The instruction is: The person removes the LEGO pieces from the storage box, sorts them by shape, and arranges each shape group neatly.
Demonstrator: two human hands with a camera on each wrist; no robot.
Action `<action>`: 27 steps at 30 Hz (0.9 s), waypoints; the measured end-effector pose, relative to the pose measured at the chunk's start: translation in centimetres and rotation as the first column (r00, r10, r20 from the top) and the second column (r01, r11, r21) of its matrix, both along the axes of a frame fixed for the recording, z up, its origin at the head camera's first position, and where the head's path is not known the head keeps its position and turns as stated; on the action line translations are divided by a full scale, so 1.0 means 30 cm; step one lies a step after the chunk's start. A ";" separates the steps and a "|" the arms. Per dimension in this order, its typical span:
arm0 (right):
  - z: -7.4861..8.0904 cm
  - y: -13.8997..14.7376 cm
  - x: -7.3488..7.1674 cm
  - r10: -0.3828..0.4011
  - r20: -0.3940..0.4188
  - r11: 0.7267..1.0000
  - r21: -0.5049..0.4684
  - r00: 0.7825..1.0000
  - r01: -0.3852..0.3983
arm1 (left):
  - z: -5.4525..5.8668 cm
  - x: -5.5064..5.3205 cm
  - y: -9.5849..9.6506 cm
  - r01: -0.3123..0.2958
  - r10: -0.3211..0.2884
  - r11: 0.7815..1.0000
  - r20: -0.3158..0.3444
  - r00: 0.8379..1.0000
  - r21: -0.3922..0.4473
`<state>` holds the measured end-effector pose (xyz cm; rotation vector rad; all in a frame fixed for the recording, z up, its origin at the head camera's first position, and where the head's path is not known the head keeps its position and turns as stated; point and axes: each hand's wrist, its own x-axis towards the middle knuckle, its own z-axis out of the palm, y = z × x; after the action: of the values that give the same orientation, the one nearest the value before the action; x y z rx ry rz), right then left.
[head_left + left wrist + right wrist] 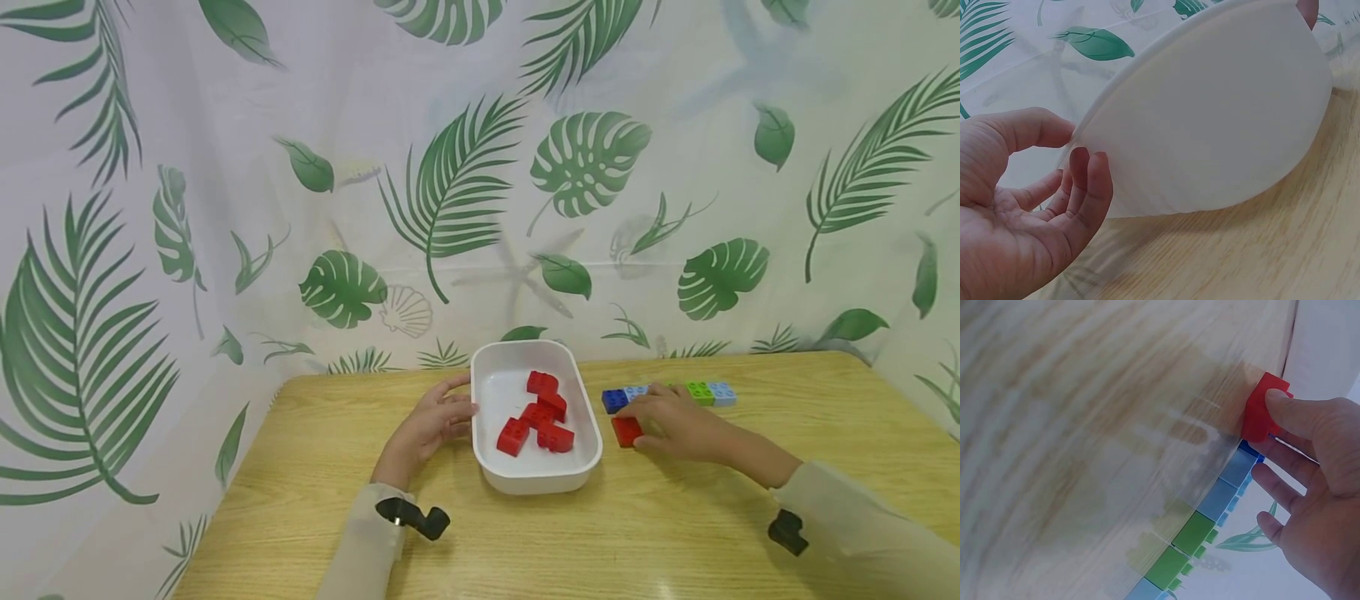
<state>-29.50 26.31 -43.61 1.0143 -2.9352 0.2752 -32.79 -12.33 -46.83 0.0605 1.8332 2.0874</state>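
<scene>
My left hand holds the left side of a white plastic container, thumb at its rim and bent fingers against the outer wall. In the left wrist view the container's pale wall hides what lies inside. To the right of the container, my right hand pinches a red toy brick between thumb and fingers. The right wrist view shows that brick close to the dark blue end of a brick row. Several red bricks lie loosely inside the container.
Behind the right hand runs a row of studded bricks, from a dark blue brick through light blue and green to a light blue brick. A leaf-print curtain stands along the back of the wooden table.
</scene>
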 end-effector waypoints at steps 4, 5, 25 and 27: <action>0.001 0.001 0.001 0.004 -0.004 1.000 0.001 1.000 -0.004 | 0.001 0.001 0.002 -0.004 0.004 1.000 0.000 1.000 0.001; 0.002 0.000 0.001 0.006 -0.006 1.000 0.000 1.000 -0.006 | 0.001 0.001 0.002 -0.006 0.006 1.000 -0.001 1.000 0.001; 0.023 -0.012 -0.008 0.026 -0.043 0.999 -0.024 0.999 -0.027 | 0.002 0.001 0.000 -0.004 0.004 1.000 0.002 1.000 -0.028; 0.032 -0.019 -0.010 0.019 -0.036 0.999 -0.030 0.999 -0.020 | 0.003 0.003 0.000 -0.006 0.006 1.000 0.005 1.000 -0.030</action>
<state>-29.79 25.73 -42.65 1.0340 -2.8822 0.2980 -32.69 -12.33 -46.74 0.0423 1.8638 2.0613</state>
